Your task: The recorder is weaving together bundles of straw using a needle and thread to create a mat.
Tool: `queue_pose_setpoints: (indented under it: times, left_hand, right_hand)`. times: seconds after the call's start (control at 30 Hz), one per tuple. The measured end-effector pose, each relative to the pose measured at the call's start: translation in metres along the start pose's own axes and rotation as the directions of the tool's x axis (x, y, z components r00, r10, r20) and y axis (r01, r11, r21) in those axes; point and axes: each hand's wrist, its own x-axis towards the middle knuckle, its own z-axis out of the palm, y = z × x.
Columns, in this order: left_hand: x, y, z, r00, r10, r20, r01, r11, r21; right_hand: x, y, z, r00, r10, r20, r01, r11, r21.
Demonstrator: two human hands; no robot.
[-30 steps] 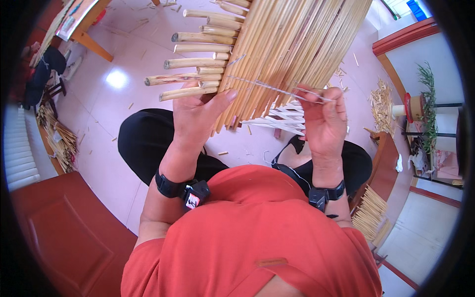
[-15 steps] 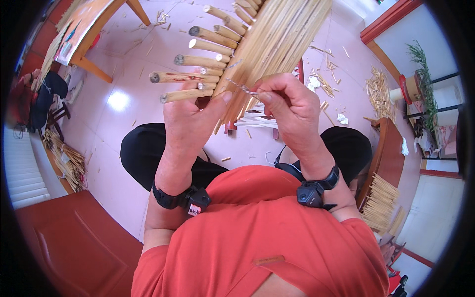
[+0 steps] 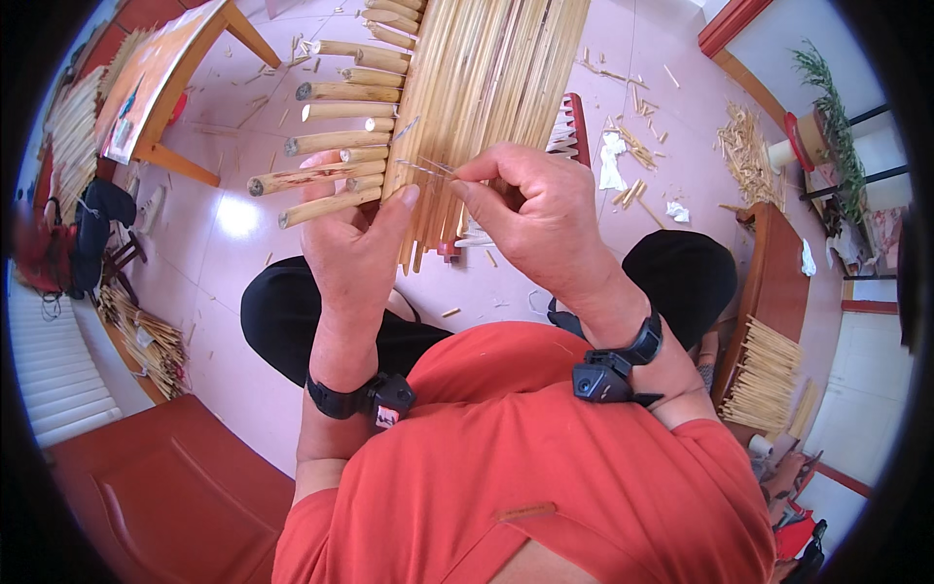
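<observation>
Far left: surface [image 3: 170, 92] stood apart from my work; below it a bundle of loose sticks [image 3: 146, 341] lay by the wall.

Centre left: thick round pegs [image 3: 341, 141] jutted in a staggered row from the left edge of the stick panel [image 3: 486, 88]. My left hand [image 3: 350, 248] gripped the panel's near left corner, thumb on top, fingers behind the lowest pegs.

Centre: panel in front of me above the floor, far end out of view, thin sticks laid closely side by side. A pale strand [image 3: 428, 165] crossed its near end from the left edge to my right hand [image 3: 545, 209], whose thumb and forefinger were closed on it. The exact pinch was small in view; I could not tell whether the strand was twisted or knotted there.

Progress, judged: sticks gathered and peg row in place along the visible length; fastening at the near end apparently under way, not finished, since the strand was in my fingers. Left, as I judged it: securing that strand. State of the far end unknown.

Right: offcuts [image 3: 637, 151] on the floor beyond my knee; a sheaf of sticks [image 3: 764, 384] beside the reddish-brown bench [image 3: 778, 263].
</observation>
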Motion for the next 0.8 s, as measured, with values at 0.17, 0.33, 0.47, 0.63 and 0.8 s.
queue_pose_setpoints:
  times: [0.17, 0.33, 0.47, 0.63, 0.8]
  left_hand:
    - [0.0013, -0.002, -0.0027, 1.0, 0.009, 0.028, -0.008, 0.998, -0.063]
    - [-0.0002, -0.0039, -0.0036, 0.999, 0.025, 0.043, -0.022, 0.998, -0.066]
    - [-0.0014, -0.005, -0.0044, 0.998, 0.031, 0.052, -0.029, 0.999, -0.028]
    - [-0.004, -0.0056, -0.0047, 0.998, 0.016, 0.054, -0.012, 0.997, -0.076]
    - [-0.006, -0.0065, -0.0054, 0.998, 0.027, 0.058, -0.022, 0.997, -0.078]
  right_hand:
    - [0.0006, 0.0056, 0.003, 0.997, -0.072, -0.005, 0.071, 0.993, -0.089]
    - [0.0011, 0.0072, 0.0069, 0.996, -0.084, -0.019, 0.082, 0.994, -0.076]
    - [0.0005, 0.0056, 0.0048, 0.999, -0.052, 0.014, 0.053, 0.995, -0.09]
    - [0.0003, 0.006, 0.0034, 0.997, -0.074, -0.013, 0.073, 0.994, -0.085]
    - [-0.0005, 0.0081, 0.0026, 0.995, -0.096, -0.022, 0.094, 0.992, -0.081]
